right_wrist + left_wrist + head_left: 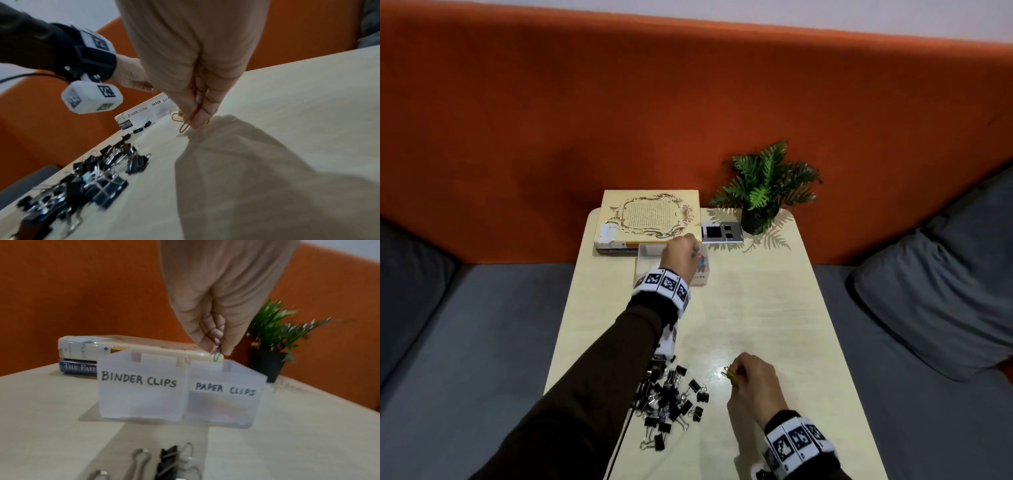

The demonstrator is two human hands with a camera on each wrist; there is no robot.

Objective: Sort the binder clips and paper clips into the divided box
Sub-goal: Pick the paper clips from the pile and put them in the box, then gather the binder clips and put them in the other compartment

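A few coloured paper clips, one pink and one green, are being pinched between the thumb and fingertips of the left hand, directly above the compartment marked PAPER CLIPS in the divided box. That compartment is lying just beneath the fingertips, and faint colour is showing through its frosted wall, so some clips are judged to be in it already; the compartment marked BINDER CLIPS, to the hand's left, is looking bare as far as can be told. A small bunch of yellow and orange paper clips is being gripped by the right hand, low over the table and well short of the box. The black binder clips are lying in a loose heap just to the left of that hand, under the left forearm, untouched.

The paper-clip step is judged to be in hand, the binder clips not yet begun. Next, a release over the right-hand compartment is being called for, the fingers kept inside the rim so that nothing falls across the divider.

Behind the box, stacked books and a potted plant are standing.
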